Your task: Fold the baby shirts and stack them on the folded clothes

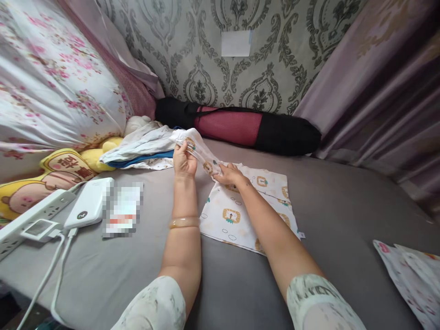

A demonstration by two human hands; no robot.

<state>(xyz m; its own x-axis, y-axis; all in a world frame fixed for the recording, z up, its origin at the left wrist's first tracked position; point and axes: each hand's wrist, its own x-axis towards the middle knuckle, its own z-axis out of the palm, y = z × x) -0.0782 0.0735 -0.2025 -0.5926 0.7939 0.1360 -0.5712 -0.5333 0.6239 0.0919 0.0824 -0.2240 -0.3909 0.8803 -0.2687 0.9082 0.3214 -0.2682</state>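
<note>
A white child's shirt (220,224) printed with orange lion faces lies spread on the grey bed sheet (330,192). My left hand (184,160) is closed on the end of one sleeve and lifts it off the bed, up and to the left. My right hand (228,175) pinches the same sleeve nearer the shirt's body, its thumb and fingers on the cloth. Part of the shirt is hidden under my right forearm. A small white tag sticks out at its lower right edge.
A pile of clothes (147,142) lies behind my left hand. A black and red long bag (227,126) rests along the wall. At left are a power strip (37,215), a white power bank (90,201) and cables; folded printed cloth (412,275) lies at right.
</note>
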